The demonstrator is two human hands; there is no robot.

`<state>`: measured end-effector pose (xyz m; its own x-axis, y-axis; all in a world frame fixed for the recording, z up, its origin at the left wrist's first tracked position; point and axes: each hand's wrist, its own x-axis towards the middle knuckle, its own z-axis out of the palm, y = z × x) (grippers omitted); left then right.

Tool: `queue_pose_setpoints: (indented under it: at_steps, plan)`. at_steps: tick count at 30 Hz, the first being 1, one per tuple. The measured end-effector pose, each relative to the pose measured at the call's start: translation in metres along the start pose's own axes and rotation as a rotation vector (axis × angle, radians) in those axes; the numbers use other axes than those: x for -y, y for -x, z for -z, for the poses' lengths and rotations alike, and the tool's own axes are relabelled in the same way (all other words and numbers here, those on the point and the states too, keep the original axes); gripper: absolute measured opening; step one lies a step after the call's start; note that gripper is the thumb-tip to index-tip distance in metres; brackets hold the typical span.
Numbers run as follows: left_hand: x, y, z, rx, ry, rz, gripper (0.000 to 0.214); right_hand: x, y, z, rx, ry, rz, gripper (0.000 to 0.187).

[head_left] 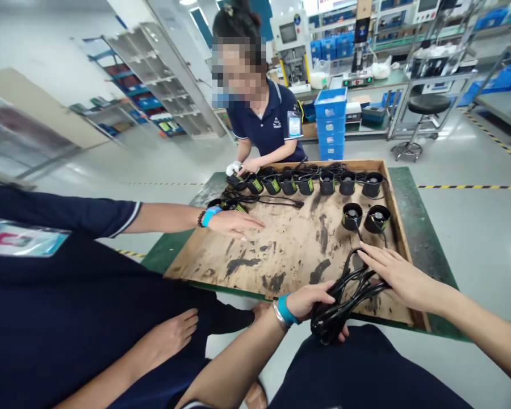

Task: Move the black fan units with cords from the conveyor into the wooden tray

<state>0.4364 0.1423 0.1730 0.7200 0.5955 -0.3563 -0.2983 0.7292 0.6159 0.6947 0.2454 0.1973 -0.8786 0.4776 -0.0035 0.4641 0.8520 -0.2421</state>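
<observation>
L hand (309,301) fist-closed round a bundle of black rubbery cable (344,301) at the near edge of the stained shallow wooden tray (281,255); wrist bent inward. R hand (398,272) flat, fingers stretched out, gripping nothing, resting on the loops. Cable looks light, floppy, prob. springs loose, so grip mid-bundle. Beyond: black round cup-shaped units (351,216), a co-worker's hand (234,222), green desk (426,227).

Left hand (310,302): clenching tight, fingers wrapping under, forearm reaching forward.
Right hand (402,274): lying open, palm down, fingers stretching just beyond the left hand.
</observation>
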Motion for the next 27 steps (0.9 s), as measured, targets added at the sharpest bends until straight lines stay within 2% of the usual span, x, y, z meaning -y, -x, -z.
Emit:
queue_pose_setpoints:
  at_steps: [4, 6, 8, 10, 12, 14, 15, 16, 17, 19, 21, 24, 27]
  plan:
    - [0.000, -0.004, 0.004, -0.092, -0.002, 0.020, 0.076, 0.011, -0.005, 0.008, 0.032, -0.072, 0.089, 0.101]
    - [0.000, -0.008, 0.005, -0.108, 0.000, 0.035, 0.073, 0.020, -0.011, 0.005, 0.017, -0.076, 0.133, 0.102]
    - [0.000, -0.011, 0.007, -0.130, 0.013, 0.016, 0.063, 0.026, -0.020, -0.003, -0.021, -0.040, 0.146, 0.093]
    - [0.000, -0.009, 0.011, -0.148, 0.046, -0.061, 0.053, 0.026, -0.027, -0.011, -0.029, 0.016, 0.148, 0.076]
    - [0.000, 0.000, 0.015, -0.063, 0.030, -0.135, 0.072, 0.021, -0.031, -0.011, -0.022, 0.077, 0.149, 0.057]
    - [0.001, 0.015, 0.020, 0.059, -0.097, -0.133, 0.096, 0.011, -0.031, 0.001, -0.076, 0.171, 0.130, 0.041]
    - [0.000, 0.023, 0.022, 0.043, -0.189, -0.129, 0.098, 0.004, -0.030, 0.010, -0.130, 0.234, 0.113, 0.037]
    - [-0.002, 0.031, 0.024, -0.041, -0.277, -0.139, 0.091, -0.003, -0.030, 0.021, -0.189, 0.304, 0.092, 0.036]
    - [-0.006, 0.038, 0.025, -0.181, -0.352, -0.181, 0.077, -0.012, -0.031, 0.034, -0.247, 0.374, 0.066, 0.036]
    - [-0.023, 0.050, 0.029, -0.485, -0.482, -0.338, 0.047, -0.034, -0.038, 0.062, -0.358, 0.492, 0.004, 0.039]
    - [-0.053, 0.054, 0.037, -0.668, -0.656, -0.539, 0.035, -0.058, -0.054, 0.090, -0.456, 0.574, -0.059, 0.040]
    - [-0.115, 0.046, 0.064, -0.801, -1.048, -0.798, 0.030, -0.099, -0.094, 0.121, -0.537, 0.658, -0.111, 0.049]
    - [-0.171, 0.023, 0.110, -0.900, -1.434, -0.946, 0.031, -0.138, -0.138, 0.123, -0.498, 0.723, -0.114, 0.044]
